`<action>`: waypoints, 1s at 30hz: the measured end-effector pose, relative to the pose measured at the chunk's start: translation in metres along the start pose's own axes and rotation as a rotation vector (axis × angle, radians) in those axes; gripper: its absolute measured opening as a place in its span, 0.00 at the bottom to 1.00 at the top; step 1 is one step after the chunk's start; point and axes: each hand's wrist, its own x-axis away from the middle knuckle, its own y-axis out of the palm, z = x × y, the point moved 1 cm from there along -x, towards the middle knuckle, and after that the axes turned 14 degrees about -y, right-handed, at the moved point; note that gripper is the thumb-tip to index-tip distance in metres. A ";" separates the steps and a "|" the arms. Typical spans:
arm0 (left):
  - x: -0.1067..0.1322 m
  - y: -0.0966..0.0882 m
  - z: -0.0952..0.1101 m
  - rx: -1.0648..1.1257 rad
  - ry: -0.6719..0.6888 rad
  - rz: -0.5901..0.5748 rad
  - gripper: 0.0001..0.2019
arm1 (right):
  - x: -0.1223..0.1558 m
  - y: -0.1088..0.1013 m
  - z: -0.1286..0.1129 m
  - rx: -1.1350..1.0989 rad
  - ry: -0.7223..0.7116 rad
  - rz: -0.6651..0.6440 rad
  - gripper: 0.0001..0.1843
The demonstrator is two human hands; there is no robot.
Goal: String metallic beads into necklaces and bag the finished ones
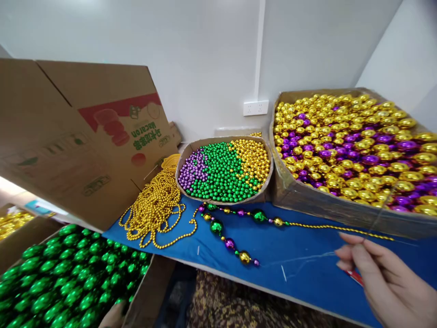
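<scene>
My right hand (382,269) is closed in a pinch on a clear thread (303,258), which runs left to the end of a bead string (230,244). That string of green, purple and gold beads lies on the blue table. A thin straight line, maybe a needle or more thread, rises from the pinch. Below these fingers shows a red object (355,277), mostly hidden; I cannot tell whether it is held. My left hand (114,315) is at the lower edge, against the large green beads (68,273) in a box. Its fingers are hidden.
Gold bead strands (155,205) are heaped on the blue table (239,278). Behind them, a shallow tray (223,200) holds small purple, green and gold beads. A large box (307,200) of gold and purple beads stands right. An upright cardboard flap (85,136) blocks the left.
</scene>
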 end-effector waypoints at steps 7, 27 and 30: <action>0.030 -0.086 0.043 0.161 -0.082 0.163 0.18 | 0.009 0.013 0.008 -0.001 -0.043 -0.218 0.19; 0.217 -0.109 0.376 1.646 0.403 -1.212 0.18 | 0.057 0.070 -0.005 0.084 -0.677 -0.522 0.15; 0.220 -0.106 0.375 1.673 0.534 -1.119 0.16 | 0.057 0.070 -0.003 0.085 -0.675 -0.519 0.14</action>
